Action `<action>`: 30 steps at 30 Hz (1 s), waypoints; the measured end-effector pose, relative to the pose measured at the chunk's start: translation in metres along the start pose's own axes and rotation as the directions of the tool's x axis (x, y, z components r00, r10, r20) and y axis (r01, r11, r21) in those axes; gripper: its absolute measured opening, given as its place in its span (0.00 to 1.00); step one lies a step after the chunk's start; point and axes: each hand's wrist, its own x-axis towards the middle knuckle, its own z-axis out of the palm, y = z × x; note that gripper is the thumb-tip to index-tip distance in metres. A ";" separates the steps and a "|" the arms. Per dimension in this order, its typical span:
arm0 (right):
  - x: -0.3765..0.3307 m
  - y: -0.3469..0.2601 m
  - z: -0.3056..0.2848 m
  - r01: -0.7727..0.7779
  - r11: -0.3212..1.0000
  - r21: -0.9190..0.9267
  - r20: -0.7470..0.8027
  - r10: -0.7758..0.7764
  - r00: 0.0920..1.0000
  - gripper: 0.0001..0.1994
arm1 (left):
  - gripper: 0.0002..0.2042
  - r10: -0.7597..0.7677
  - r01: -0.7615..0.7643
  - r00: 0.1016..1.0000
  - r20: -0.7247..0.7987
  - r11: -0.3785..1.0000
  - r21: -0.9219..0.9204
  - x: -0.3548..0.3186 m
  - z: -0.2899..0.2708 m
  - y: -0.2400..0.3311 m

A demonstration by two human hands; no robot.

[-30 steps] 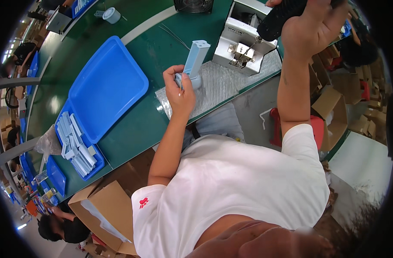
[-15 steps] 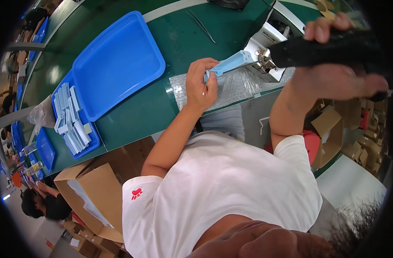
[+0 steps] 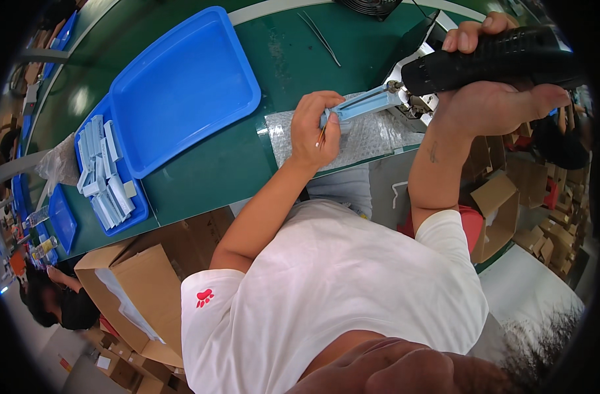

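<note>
My left hand is closed round one end of a long, light blue plastic housing. Thin orange wires stick out below its fingers. A black electric screwdriver lies across my right hand, fingers wrapped over its far side and thumb along the near side. The metal tip of the screwdriver meets the far right end of the housing; whether a screw sits there is too small to tell. Just behind the tip stands a silver and black box-shaped machine, partly hidden by the screwdriver.
Bubble wrap lies on the green table under my left hand. Tweezers rest farther back. To the left are a large blue tray and a smaller blue tray of light blue housings. Cardboard boxes stand below the table edge.
The screwdriver has come left, from the front of the silver machine onto the housing's end. My left hand keeps its grip, and the housing's far end has shifted slightly right.
</note>
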 end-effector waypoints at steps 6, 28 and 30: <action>-0.001 0.005 -0.003 0.012 1.000 -0.008 0.047 -0.012 0.999 0.52 | 0.10 0.013 -0.013 1.000 -0.001 1.000 0.007 0.000 0.000 -0.001; 0.024 -0.096 -0.036 -0.135 0.952 0.274 0.297 0.050 0.954 0.44 | 0.09 -0.071 0.077 0.995 -0.067 0.994 0.076 -0.003 0.000 0.002; 0.027 -0.103 -0.051 -0.009 0.999 -0.033 0.124 0.013 0.992 0.44 | 0.10 -0.101 0.104 0.992 -0.072 0.994 0.042 0.000 0.003 0.008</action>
